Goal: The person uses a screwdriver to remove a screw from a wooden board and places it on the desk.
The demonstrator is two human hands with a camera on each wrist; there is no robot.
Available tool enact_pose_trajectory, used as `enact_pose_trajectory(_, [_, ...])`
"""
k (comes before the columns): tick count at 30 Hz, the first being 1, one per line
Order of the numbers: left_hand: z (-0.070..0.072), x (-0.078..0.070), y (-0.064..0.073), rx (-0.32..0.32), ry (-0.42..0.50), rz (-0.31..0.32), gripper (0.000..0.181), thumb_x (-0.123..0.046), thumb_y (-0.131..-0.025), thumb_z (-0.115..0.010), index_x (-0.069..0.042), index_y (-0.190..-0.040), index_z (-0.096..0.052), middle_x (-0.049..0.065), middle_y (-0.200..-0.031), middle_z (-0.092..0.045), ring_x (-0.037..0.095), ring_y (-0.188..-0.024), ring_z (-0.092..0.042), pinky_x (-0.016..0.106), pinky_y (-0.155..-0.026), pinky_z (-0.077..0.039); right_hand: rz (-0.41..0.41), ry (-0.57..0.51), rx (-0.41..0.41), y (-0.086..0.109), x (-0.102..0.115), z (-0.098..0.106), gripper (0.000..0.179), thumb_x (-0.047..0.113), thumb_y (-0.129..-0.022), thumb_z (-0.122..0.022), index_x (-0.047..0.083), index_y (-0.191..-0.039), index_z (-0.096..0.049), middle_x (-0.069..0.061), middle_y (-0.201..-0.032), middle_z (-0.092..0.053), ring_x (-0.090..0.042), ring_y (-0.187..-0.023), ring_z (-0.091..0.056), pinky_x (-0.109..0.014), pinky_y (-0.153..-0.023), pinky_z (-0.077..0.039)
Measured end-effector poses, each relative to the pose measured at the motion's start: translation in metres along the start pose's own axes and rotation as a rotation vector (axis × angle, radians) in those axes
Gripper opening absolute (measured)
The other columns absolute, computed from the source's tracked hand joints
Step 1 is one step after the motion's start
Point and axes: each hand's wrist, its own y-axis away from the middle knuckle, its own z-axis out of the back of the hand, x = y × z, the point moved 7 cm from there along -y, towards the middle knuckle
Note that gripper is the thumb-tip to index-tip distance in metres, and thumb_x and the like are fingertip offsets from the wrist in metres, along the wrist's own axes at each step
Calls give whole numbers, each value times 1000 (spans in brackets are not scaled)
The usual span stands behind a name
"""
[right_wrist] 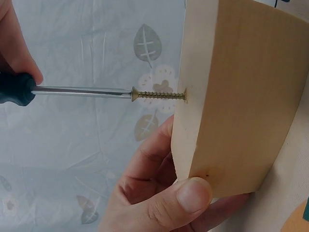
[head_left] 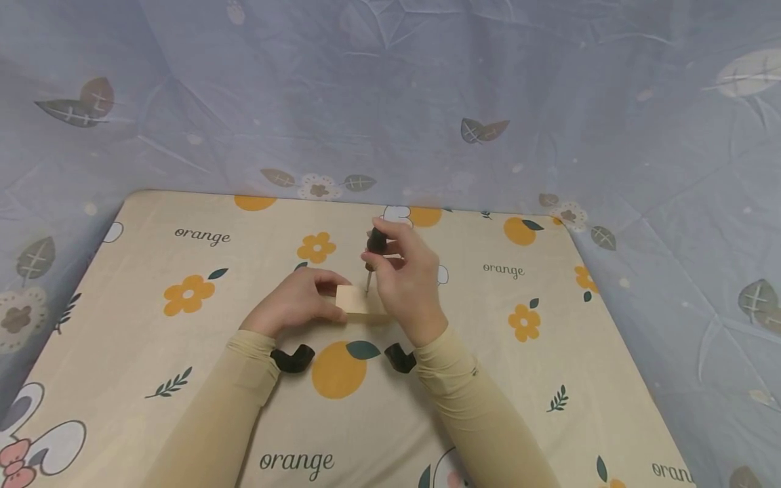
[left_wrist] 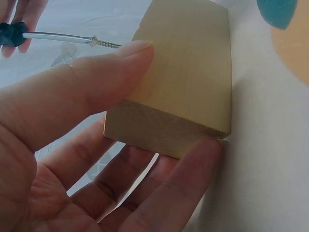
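the screw point(right_wrist: 159, 95) stood in the upper face of the wooden block point(right_wrist: 251, 96), and most of its thread was visible outside the wood. the tip of the screwdriver point(right_wrist: 82, 91) met the screw's head, and its shaft was nearly in one line with the screw. the right hand point(head_left: 411, 278) had its fingers bent around the dark handle, closed enough to hold it. the left hand point(head_left: 299, 298) gripped one end of the block between thumb and fingers. the block rested on the table point(head_left: 476, 366), whose cloth showed oranges and flowers, and behind hung a bluish curtain point(head_left: 317, 88).
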Motion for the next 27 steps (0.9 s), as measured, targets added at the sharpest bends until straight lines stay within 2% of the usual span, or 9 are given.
enact_pose_trajectory(7, [-1,1,-1,2,9,-1,50,-19,-76,-95,-21,-123,-79,0,-118,-79,21,-108,-68,37,-98,-51,-24,-38,21,1,-2,-1,43,-13,-94,-72,0,-134,-66,-23,-117,-75,-34,-90,-81,-30,-76,-66])
enact_pose_trajectory(12, [-2,3,-1,2,-2,-4,50,-21,-77,-96,-22,-124,-79,-1,-119,-78,21,-109,-67,38,-99,-50,-13,54,0,1,-4,1,46,-1,-91,-83,3,-134,-66,-19,-114,-72,-30,-94,-77,-35,-77,-66])
enact_pose_trajectory(16, [-1,3,-1,-3,0,-13,50,-21,-77,-96,-21,-124,-79,0,-119,-78,21,-109,-67,37,-98,-50,17,113,-20,1,-2,2,54,6,-85,-90,3,-134,-66,-16,-108,-67,-28,-92,-72,-35,-73,-66])
enact_pose_trajectory(22, [-1,2,0,6,15,-15,51,-20,-77,-95,-19,-124,-78,2,-119,-79,22,-107,-68,36,-96,-52,45,141,-31,1,0,2,53,0,-84,-90,1,-131,-67,-17,-107,-68,-27,-79,-71,-32,-68,-64])
enact_pose_trajectory(27, [-1,1,0,3,3,-21,50,-20,-76,-96,-20,-123,-79,1,-118,-79,21,-108,-68,36,-97,-52,38,144,-28,3,0,4,49,-4,-86,-86,2,-132,-67,-17,-109,-72,-27,-80,-72,-30,-67,-64])
